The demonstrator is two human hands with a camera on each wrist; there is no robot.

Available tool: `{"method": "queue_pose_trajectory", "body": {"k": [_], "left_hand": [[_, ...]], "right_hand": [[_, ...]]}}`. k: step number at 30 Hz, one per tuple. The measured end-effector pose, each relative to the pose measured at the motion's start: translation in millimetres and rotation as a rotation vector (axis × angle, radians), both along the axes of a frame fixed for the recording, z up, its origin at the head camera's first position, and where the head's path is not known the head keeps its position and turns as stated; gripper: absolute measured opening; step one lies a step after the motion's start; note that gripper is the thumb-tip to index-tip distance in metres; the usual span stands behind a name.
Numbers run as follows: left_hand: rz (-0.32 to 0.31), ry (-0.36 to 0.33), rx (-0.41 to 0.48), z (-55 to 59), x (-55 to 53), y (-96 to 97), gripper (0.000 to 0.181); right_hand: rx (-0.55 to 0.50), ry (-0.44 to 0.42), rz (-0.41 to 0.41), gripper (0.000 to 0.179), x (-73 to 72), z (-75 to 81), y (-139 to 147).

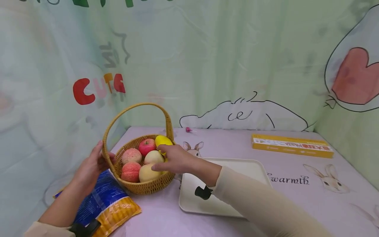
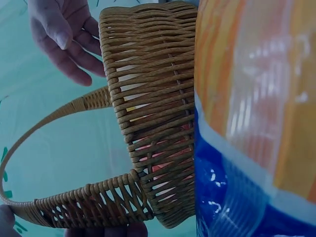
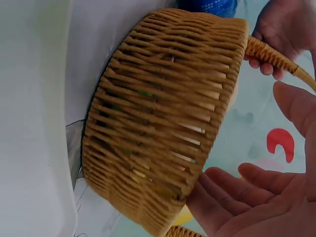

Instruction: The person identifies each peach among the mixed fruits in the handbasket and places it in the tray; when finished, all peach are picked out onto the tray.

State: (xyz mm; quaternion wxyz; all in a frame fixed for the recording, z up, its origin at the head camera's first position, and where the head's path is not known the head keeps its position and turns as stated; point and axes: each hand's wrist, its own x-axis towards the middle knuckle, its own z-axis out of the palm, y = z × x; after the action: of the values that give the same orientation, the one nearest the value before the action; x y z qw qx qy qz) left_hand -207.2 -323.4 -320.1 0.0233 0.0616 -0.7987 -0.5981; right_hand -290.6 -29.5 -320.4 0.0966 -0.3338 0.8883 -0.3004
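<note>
A wicker basket (image 1: 142, 187) with a tall hooped handle (image 1: 142, 104) stands at the left of the table, full of fruit. My left hand (image 1: 90, 169) grips the lower left part of the handle, thumb on one side and fingers on the other. Over the right rim reaches my right hand (image 1: 179, 159), its fingers extended above the fruit; the right wrist view shows them spread and loose beside the rim. Inside lie a red apple (image 1: 147, 146), a yellow fruit (image 1: 163, 140), two pinkish peaches (image 1: 131, 156) and pale yellow round fruits (image 1: 148, 173).
A blue and orange plastic bag (image 1: 102, 200) lies front left, close against the basket. Right of the basket is a white tray (image 1: 237, 164), partly under my right forearm. Further back are a yellow pasta box (image 1: 291, 145) and a small pink wrapped item (image 1: 188, 129).
</note>
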Motion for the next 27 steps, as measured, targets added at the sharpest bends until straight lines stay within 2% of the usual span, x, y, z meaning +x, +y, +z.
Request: {"method": "queue_pose_trajectory", "body": {"k": [6, 12, 14, 20, 27], "left_hand": [[0.022, -0.028, 0.020, -1.6, -1.2, 1.7, 0.078], [0.028, -0.030, 0.020, -0.1, -2.2, 2.0, 0.079], [0.032, -0.031, 0.022, 0.5, -2.0, 2.1, 0.079], [0.038, -0.032, 0.031, 0.5, -1.1, 3.8, 0.079], [0.050, -0.035, 0.027, -0.2, -0.5, 3.3, 0.080]], "right_hand": [[0.080, 0.024, -0.013, 0.080, 2.2, -3.6, -15.3], [0.185, 0.071, 0.021, 0.073, 5.4, -3.4, -30.4], [0.213, 0.093, 0.026, 0.069, 6.3, -4.4, -36.7], [0.267, 0.120, -0.004, 0.040, 8.5, -6.6, -50.9], [0.281, 0.109, -0.055, 0.039, 12.9, -6.8, -60.2]]}}
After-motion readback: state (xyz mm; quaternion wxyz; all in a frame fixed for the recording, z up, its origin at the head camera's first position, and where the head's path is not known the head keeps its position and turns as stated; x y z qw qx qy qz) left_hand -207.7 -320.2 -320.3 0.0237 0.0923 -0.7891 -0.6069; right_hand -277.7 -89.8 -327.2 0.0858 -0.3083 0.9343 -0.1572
